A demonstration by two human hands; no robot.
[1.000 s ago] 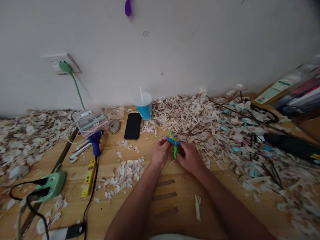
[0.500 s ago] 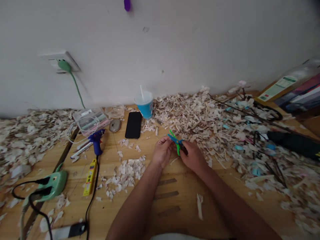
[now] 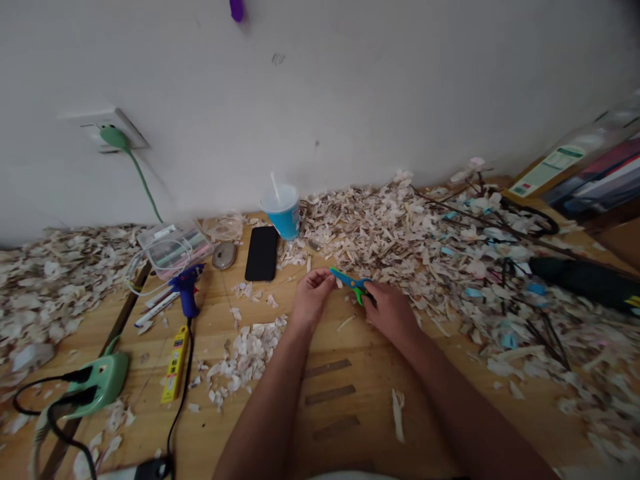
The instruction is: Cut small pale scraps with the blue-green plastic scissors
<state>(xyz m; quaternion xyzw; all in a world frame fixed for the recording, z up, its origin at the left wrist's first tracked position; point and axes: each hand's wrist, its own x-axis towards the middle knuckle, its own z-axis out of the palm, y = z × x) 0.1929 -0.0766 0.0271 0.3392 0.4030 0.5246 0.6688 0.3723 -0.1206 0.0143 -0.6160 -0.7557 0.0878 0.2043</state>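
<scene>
My right hand (image 3: 393, 308) grips a pair of scissors (image 3: 347, 277) with blue and green parts, fingers wrapped around the handles. The blades are closed together and point left. At their tip my left hand (image 3: 311, 295) is pinched, thumb against fingers. A small pale petal-like piece (image 3: 339, 283) shows at those fingertips, mostly hidden. Left of my left forearm lies a small heap of pale pieces (image 3: 253, 350) on the wooden table (image 3: 270, 297).
A large pile of pale scraps (image 3: 370, 223) lines the wall. Nearby are a blue cup (image 3: 284, 219), a phone (image 3: 261, 253), a glue gun (image 3: 187, 290), a yellow box (image 3: 175, 363) and a green power strip (image 3: 103, 383). Branches (image 3: 500, 230) lie at right.
The scissors' blades have gone from spread to closed. My left hand has drawn slightly left, away from the handles. The whole view has shifted a little.
</scene>
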